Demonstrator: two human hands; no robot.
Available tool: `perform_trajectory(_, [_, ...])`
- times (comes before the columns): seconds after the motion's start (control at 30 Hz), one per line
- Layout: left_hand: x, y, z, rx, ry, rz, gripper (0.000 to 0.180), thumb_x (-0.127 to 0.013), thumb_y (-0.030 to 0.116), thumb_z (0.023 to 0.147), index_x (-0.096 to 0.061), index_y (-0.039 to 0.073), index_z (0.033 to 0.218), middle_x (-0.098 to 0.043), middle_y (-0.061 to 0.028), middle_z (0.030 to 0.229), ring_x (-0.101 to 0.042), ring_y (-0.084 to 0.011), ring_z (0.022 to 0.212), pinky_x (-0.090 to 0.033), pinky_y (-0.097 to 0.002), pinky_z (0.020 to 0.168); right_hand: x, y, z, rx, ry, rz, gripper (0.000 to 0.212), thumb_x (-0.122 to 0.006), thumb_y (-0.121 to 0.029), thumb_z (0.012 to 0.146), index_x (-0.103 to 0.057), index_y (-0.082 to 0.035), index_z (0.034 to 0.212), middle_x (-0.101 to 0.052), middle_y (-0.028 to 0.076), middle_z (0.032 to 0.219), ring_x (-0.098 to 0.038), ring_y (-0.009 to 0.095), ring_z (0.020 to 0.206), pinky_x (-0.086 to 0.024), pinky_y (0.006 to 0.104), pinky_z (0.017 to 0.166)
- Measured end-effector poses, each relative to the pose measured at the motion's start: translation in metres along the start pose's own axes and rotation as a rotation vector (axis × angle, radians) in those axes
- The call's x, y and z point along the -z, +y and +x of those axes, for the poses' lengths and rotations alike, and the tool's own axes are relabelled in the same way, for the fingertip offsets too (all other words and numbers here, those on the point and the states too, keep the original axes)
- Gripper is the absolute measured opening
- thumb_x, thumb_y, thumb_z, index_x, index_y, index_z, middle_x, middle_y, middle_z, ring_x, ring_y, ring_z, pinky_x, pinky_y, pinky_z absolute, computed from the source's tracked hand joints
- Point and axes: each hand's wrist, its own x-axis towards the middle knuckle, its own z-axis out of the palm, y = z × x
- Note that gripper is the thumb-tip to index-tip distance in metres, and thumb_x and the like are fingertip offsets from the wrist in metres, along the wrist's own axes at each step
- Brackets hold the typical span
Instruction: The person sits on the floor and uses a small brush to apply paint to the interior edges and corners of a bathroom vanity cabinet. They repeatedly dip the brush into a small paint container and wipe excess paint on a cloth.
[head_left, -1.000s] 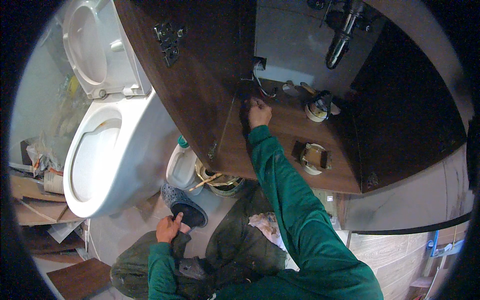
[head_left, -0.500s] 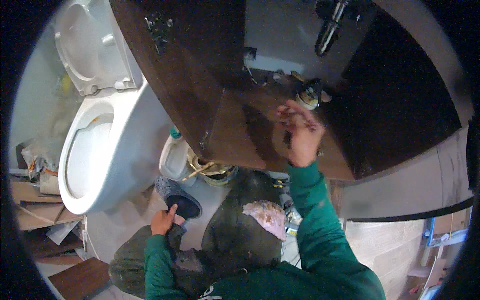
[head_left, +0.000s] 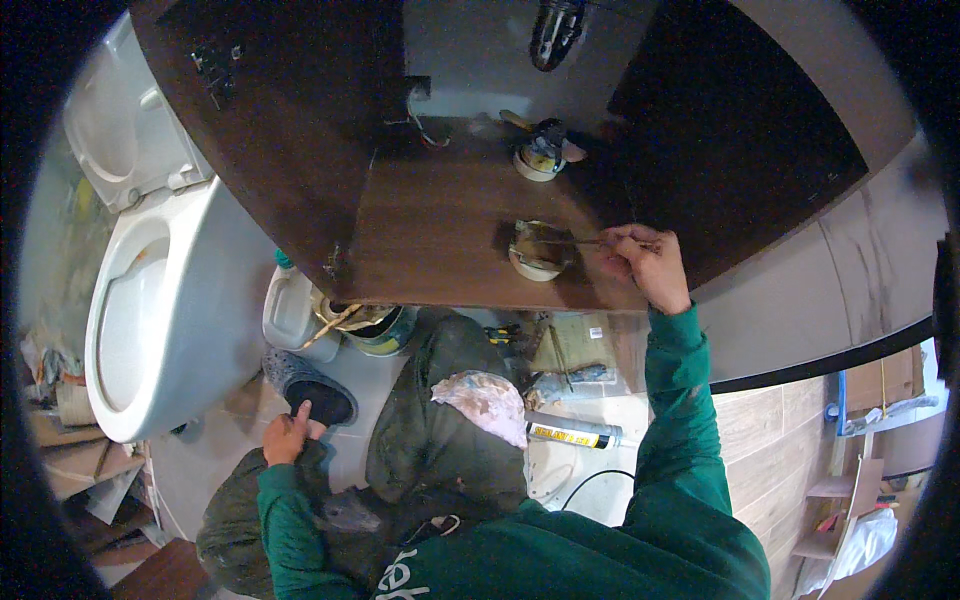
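My right hand (head_left: 648, 262) pinches a thin stick-like tool (head_left: 585, 242) inside the dark wooden cabinet. Its far end reaches into a small pale cup (head_left: 535, 268) with brownish contents on the cabinet floor; the tip's shape is hard to make out. Behind that cup stands a second small tub (head_left: 540, 165) with dark, messy items and a wooden handle poking out. My left hand (head_left: 286, 436) rests by my foot, a finger stretched onto the grey slipper (head_left: 310, 385), with nothing visible in it. A stained whitish cloth (head_left: 482, 402) lies over my knee.
A white toilet (head_left: 150, 300) stands at the left with its lid up. Beside the cabinet (head_left: 440, 230) sit a white container (head_left: 293, 305) and a bucket (head_left: 385, 335) with a stick across it. A sealant tube (head_left: 570, 434) lies near my right forearm. A metal drain pipe (head_left: 555, 35) hangs above.
My right hand has moved right and slightly down, and the cup and thin tool now show beside it. The view has shifted, so the cabinet and toilet appear further left. My left hand stays by the slipper.
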Motion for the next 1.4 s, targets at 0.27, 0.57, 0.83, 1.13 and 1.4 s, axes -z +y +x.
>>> perform_trajectory(0.27, [0.011,0.01,-0.006,-0.059,-0.035,0.031,0.08,-0.041,0.074,0.085,-0.07,0.0,0.077,-0.065,-0.0283,0.09,-0.06,-0.0445,0.092,-0.043,-0.0496,0.083,0.005,0.002,0.016,-0.021,-0.098,-0.128,0.017,-0.059,-0.008,0.086,-0.068,0.004,0.094,-0.071,0.012,0.081,-0.065,0.015,0.066,-0.052,0.0272,0.057])
perform_trajectory(0.57, [-0.009,-0.015,0.011,-0.116,-0.066,0.094,0.08,-0.038,0.072,0.086,-0.071,0.0,0.079,-0.065,-0.0292,0.091,-0.06,-0.0446,0.094,-0.043,-0.0497,0.085,0.007,0.011,0.021,0.009,-0.135,-0.138,0.019,-0.059,-0.011,0.086,-0.069,0.001,0.096,-0.072,0.009,0.084,-0.065,0.013,0.066,-0.053,0.0286,0.056])
perform_trajectory(0.83, [-0.013,-0.022,0.013,-0.145,-0.066,0.14,0.085,-0.035,0.073,0.087,-0.069,-0.005,0.086,-0.065,-0.0302,0.094,-0.06,-0.0451,0.096,-0.043,-0.0493,0.087,0.013,0.005,0.014,0.21,-0.125,-0.325,0.019,-0.057,-0.009,0.088,-0.07,0.002,0.098,-0.071,0.011,0.085,-0.067,0.013,0.07,-0.054,0.0274,0.062])
perform_trajectory(1.13, [-0.006,-0.012,0.007,-0.145,-0.048,0.067,0.083,-0.038,0.072,0.087,-0.069,-0.005,0.085,-0.065,-0.0302,0.092,-0.061,-0.0456,0.094,-0.045,-0.0497,0.085,0.04,0.01,0.006,0.009,-0.038,-0.159,0.02,-0.057,-0.011,0.089,-0.07,0.001,0.099,-0.072,0.007,0.085,-0.066,0.011,0.07,-0.046,0.0227,0.054])
perform_trajectory(1.4, [-0.016,-0.024,0.013,-0.098,-0.038,0.094,0.084,-0.037,0.073,0.087,-0.069,-0.004,0.085,-0.066,-0.0291,0.091,-0.062,-0.0448,0.093,-0.045,-0.0492,0.084,0.05,0.007,-0.001,0.009,-0.013,-0.185,0.02,-0.057,-0.012,0.088,-0.07,-0.001,0.098,-0.071,0.005,0.084,-0.065,0.01,0.069,-0.044,0.0226,0.053])
